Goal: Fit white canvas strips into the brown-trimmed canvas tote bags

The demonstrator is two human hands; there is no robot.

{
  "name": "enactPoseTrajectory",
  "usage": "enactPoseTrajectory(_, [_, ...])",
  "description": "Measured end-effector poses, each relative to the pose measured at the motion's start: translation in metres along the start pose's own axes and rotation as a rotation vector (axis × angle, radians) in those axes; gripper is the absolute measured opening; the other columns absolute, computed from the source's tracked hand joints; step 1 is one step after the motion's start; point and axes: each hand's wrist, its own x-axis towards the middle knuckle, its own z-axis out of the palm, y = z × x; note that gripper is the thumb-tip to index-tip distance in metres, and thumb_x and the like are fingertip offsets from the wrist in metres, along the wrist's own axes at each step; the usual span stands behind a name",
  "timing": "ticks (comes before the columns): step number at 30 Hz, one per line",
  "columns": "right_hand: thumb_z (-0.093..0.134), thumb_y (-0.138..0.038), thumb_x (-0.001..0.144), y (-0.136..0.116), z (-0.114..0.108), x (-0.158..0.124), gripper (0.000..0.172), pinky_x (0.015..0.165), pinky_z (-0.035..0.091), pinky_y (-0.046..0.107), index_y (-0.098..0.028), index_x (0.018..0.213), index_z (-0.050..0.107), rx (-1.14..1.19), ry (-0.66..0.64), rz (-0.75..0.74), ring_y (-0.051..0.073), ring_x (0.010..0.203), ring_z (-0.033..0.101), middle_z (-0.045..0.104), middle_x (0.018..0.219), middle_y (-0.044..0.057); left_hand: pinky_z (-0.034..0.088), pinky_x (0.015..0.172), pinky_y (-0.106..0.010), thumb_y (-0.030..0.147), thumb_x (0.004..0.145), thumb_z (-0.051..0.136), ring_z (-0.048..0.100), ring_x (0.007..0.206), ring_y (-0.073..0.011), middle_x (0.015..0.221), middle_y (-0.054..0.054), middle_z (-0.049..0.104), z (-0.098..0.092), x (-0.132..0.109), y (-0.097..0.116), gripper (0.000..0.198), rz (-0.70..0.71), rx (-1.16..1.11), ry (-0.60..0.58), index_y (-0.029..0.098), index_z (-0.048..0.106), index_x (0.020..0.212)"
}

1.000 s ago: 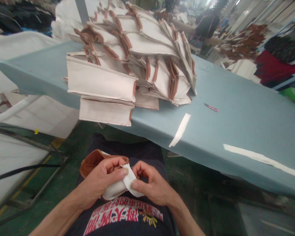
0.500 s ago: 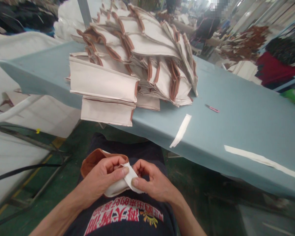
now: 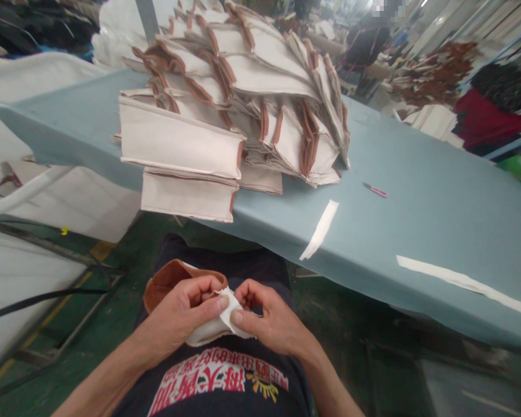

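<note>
Since the earlier frames, the right hand (image 3: 271, 321) has crept a little toward eleven o'clock, its thumb now closer to the left thumb, so less of the white strip (image 3: 231, 302) shows between them. To judge by that, the strip is being worked up short at the edge, a small adjustment rather than a new step.

Both hands are partly curled: the left hand (image 3: 184, 313) pinches the strip's upper end against the brown-lined cloth piece (image 3: 167, 282), while the right holds the strip lower down, thumb against bent fingers. Whether the strip is attached, I cannot tell. The piece rests over the lap, its brown opening at ten o'clock from the strip.

From the hands, the pile of cream pieces (image 3: 269, 75) sits at twelve o'clock, unchanged; a loose short band (image 3: 320, 229) lies on the table (image 3: 421, 202) toward half past one.
</note>
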Motion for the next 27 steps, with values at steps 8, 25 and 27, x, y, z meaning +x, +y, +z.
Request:
enactPoseTrajectory(8, [0.073, -0.032, 0.088, -0.003, 0.000, 0.000, 0.016, 0.068, 0.039, 0.029, -0.021, 0.085, 0.062, -0.112, 0.081, -0.021, 0.016, 0.073, 0.054, 0.060, 0.077, -0.003, 0.035, 0.053, -0.021, 0.066, 0.065, 0.094, 0.048, 0.058, -0.0112, 0.066, 0.003, 0.060, 0.010, 0.006, 0.006, 0.059, 0.026, 0.067, 0.025, 0.017, 0.064, 0.079])
enactPoseTrajectory(25, [0.068, -0.023, 0.084, -0.003, -0.003, -0.005, 0.008, 0.068, 0.040, 0.028, -0.021, 0.089, 0.062, -0.044, -0.003, 0.011, 0.015, 0.074, 0.052, 0.060, 0.080, -0.004, 0.042, 0.057, -0.021, 0.066, 0.069, 0.095, 0.057, 0.062, -0.0132, 0.073, 0.002, 0.068, -0.002, 0.003, -0.002, 0.057, -0.040, -0.021, 0.043, 0.018, 0.068, 0.085])
enactPoseTrajectory(27, [0.068, -0.022, 0.083, -0.003, -0.005, -0.007, 0.008, 0.069, 0.040, 0.028, -0.021, 0.089, 0.062, -0.029, -0.023, 0.013, 0.015, 0.075, 0.052, 0.060, 0.081, -0.004, 0.041, 0.056, -0.021, 0.065, 0.069, 0.095, 0.056, 0.061, -0.0132, 0.072, 0.003, 0.067, -0.001, 0.003, -0.001, 0.056, -0.052, -0.020, 0.053, 0.019, 0.067, 0.083])
